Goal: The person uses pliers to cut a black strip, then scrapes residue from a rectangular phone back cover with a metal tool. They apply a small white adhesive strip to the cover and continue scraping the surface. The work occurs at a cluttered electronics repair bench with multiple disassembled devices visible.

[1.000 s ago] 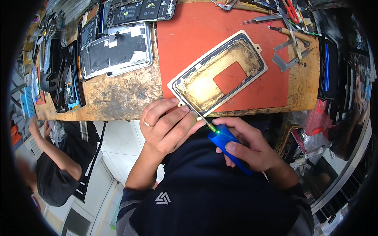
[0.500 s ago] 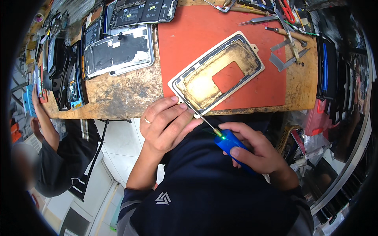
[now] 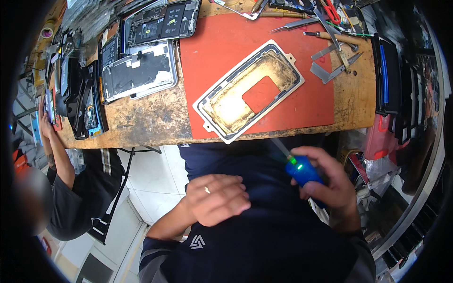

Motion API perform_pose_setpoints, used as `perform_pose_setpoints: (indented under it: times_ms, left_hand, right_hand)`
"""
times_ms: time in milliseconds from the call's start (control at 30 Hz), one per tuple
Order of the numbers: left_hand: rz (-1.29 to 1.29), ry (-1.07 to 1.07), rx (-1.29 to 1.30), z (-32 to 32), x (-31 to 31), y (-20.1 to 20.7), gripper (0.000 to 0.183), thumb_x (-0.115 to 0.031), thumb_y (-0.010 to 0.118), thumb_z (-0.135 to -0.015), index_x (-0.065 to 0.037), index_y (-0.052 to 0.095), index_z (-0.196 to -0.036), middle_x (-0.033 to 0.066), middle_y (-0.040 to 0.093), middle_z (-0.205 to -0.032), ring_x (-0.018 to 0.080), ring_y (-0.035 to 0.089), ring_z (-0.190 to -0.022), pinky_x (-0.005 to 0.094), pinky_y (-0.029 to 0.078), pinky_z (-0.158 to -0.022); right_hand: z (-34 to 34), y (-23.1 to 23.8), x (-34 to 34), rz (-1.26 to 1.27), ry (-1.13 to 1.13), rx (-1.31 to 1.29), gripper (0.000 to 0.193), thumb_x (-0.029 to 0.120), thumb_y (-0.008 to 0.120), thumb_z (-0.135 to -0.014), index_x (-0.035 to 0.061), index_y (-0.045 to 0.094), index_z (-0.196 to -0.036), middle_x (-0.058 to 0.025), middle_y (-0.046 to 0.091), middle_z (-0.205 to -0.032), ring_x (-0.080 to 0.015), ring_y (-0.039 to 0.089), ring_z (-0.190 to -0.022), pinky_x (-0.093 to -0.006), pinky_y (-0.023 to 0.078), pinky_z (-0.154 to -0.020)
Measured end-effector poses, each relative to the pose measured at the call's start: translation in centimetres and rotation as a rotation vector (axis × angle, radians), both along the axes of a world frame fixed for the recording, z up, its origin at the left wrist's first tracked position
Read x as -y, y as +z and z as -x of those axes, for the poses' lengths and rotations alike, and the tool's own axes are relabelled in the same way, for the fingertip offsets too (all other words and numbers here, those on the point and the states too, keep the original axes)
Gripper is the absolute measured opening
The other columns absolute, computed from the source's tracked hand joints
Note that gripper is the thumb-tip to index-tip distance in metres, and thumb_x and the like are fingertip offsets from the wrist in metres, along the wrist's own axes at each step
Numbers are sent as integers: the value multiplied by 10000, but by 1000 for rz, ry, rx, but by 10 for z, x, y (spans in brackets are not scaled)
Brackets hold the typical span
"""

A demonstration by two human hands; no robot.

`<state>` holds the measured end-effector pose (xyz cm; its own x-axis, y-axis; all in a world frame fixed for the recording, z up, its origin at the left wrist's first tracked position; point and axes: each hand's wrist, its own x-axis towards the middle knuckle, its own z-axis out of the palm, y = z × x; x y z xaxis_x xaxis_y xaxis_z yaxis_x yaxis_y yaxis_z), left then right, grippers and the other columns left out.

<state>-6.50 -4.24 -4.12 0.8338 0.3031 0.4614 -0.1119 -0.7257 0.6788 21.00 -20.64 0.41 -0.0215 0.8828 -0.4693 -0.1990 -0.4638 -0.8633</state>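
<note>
My right hand (image 3: 325, 177) grips a blue-handled tool (image 3: 306, 172) with a lit green spot and a thin metal shaft pointing up and left, blurred by motion. Over my lap hangs my left hand (image 3: 218, 199), a ring on one finger, its fingers loosely bent and nothing visible in them. Both hands are off the bench. On the red mat, slanted, lies a cream-rimmed rectangular frame (image 3: 295, 78) with a worn gold-coloured inner plate (image 3: 226, 104). Red mat shows through its rectangular cutout. The frame's near corner sticks out slightly past the bench edge.
The red mat (image 3: 207, 42) covers the middle of the worn wooden bench (image 3: 141, 115). Opened phones and tablets (image 3: 163, 23) pile up at left. Tweezers (image 3: 295, 24), a wooden-handled knife (image 3: 330, 36) and metal blades (image 3: 325, 73) lie at right. Another person (image 3: 80, 188) sits at far left.
My left hand has let go of the frame and drawn back to my lap. My right hand has pulled the tool away from the frame, down and right.
</note>
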Motion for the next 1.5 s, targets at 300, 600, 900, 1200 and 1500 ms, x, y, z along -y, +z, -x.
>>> perform_pose_setpoints:
  times_ms: [300,600,900,1200,1500]
  left_hand:
    - [1198,542,320,-2,1,3,289,-256,636,-1185,-19,545,-1047,98,593,-876,109,546,-536,226,454,-453]
    - [663,54,-17,-26,-35,58,482,-388,664,-1138,-81,630,-768,84,669,-761,257,624,-621,424,504,-563]
    - [-57,450,-295,-60,-36,38,475,-142,862,-955,1,676,-1368,203,712,-1165,374,699,-1056,477,543,-912]
    - [-101,580,-398,-85,-49,9,1129,-192,1024,-674,-6,470,-1640,208,593,-1279,419,653,-1115,500,560,-993]
    - [427,297,302,-87,-67,-20,284,27,851,-962,-70,586,-997,122,693,-1137,277,710,-1221,428,563,-1089]
  right_hand:
    - [22,-19,-29,-332,347,-7,702,276,740,-1105,-18,450,-1673,-242,726,-1404,-392,770,-1199,-430,598,-1029]
    - [-87,27,-73,-578,-101,902,613,198,782,-1019,7,605,-1574,-209,739,-1435,-349,752,-1267,-413,573,-1083]
    - [-201,-33,-191,-522,-258,1893,424,70,660,-897,29,669,-1319,-232,732,-1139,-466,711,-1082,-566,566,-923]
    - [-85,-21,-101,-450,-66,1375,240,112,806,-956,11,729,-1160,-196,721,-1059,-425,720,-1048,-535,570,-921]
    - [-86,-35,-98,-366,-32,1281,218,42,785,-944,-23,680,-1123,-227,717,-1096,-443,715,-1043,-538,555,-907]
